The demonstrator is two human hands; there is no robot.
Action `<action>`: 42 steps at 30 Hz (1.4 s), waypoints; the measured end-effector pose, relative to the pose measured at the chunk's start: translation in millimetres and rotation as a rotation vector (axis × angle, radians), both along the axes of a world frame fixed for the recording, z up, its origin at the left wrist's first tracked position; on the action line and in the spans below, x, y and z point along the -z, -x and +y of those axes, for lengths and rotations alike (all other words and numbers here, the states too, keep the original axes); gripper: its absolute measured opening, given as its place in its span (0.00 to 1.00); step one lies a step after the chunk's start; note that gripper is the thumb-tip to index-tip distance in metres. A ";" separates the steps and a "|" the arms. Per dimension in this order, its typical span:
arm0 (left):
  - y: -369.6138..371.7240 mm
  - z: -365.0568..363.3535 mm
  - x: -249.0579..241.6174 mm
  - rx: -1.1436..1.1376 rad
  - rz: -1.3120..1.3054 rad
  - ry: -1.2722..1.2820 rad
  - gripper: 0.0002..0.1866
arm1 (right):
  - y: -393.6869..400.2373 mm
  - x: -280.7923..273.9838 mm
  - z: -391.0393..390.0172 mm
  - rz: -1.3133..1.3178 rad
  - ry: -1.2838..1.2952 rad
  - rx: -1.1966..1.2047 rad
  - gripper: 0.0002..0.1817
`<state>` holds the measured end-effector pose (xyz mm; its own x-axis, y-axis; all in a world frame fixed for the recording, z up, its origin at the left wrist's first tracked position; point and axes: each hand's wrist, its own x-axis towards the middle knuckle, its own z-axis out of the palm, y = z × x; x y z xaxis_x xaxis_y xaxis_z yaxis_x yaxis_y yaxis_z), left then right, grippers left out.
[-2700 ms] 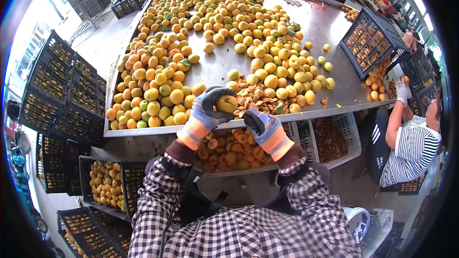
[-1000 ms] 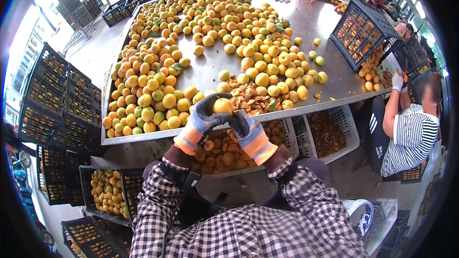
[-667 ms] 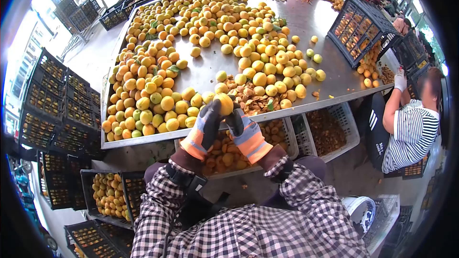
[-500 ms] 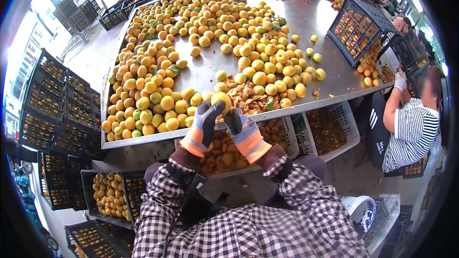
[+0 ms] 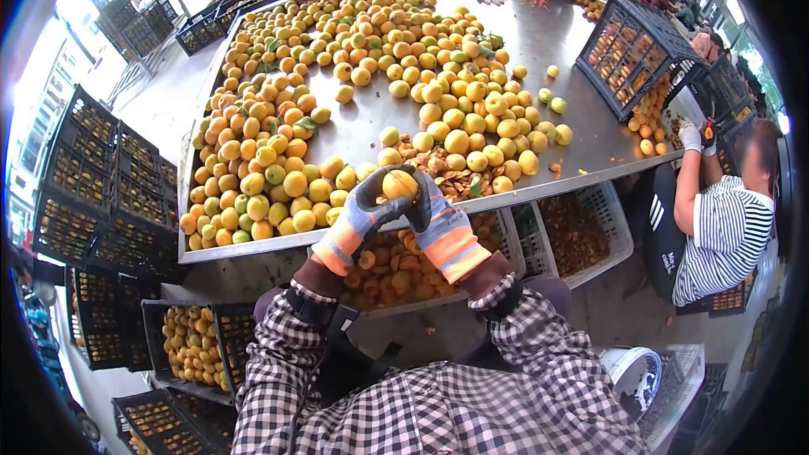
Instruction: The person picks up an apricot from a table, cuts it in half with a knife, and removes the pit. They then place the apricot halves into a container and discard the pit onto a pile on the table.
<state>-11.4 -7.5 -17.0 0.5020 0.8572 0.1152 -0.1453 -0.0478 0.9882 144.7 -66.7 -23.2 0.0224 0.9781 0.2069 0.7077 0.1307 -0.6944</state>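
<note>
A yellow-orange fruit (image 5: 399, 184) is held between my two gloved hands at the table's near edge. My left hand (image 5: 364, 212) has its fingers wrapped round the fruit from the left. My right hand (image 5: 438, 223) closes on its right side, with the fingertips partly hidden. Just beyond my hands, brown scraps (image 5: 428, 165) lie beside loose yellow fruit (image 5: 295, 182) on the metal table (image 5: 352, 125). Below my wrists, a crate holds orange fruit halves (image 5: 396, 270).
Black crates (image 5: 105, 185) stand stacked at the left. A tipped crate (image 5: 624, 55) spills fruit at the right. Near it sits a co-worker (image 5: 725, 227) in a striped shirt. A crate of brown scraps (image 5: 577, 232) and a white bucket (image 5: 636, 379) are at the lower right.
My hands have shifted slightly, and more of the fruit shows between them. The co-worker at the right has moved both hands together, and a person at the far edge leans in over the table.
</note>
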 end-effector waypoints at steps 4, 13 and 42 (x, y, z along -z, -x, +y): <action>-0.8 -7.9 -16.2 0.031 0.021 0.081 0.30 | -7.1 4.8 -0.8 -0.033 -0.075 -0.029 0.38; -4.7 -8.5 -6.9 -0.109 0.069 0.013 0.24 | -10.6 -8.2 4.2 -0.096 -0.008 -0.151 0.41; 10.6 -8.7 -21.4 -0.039 -0.138 0.051 0.35 | -65.6 -35.9 -15.5 0.217 0.281 -0.441 0.26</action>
<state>-22.0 -16.2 4.4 0.4502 0.8824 0.1368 -0.2789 -0.0066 0.9603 210.3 -82.2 12.7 -0.3880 0.9213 -0.0263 0.4648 0.1709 -0.8688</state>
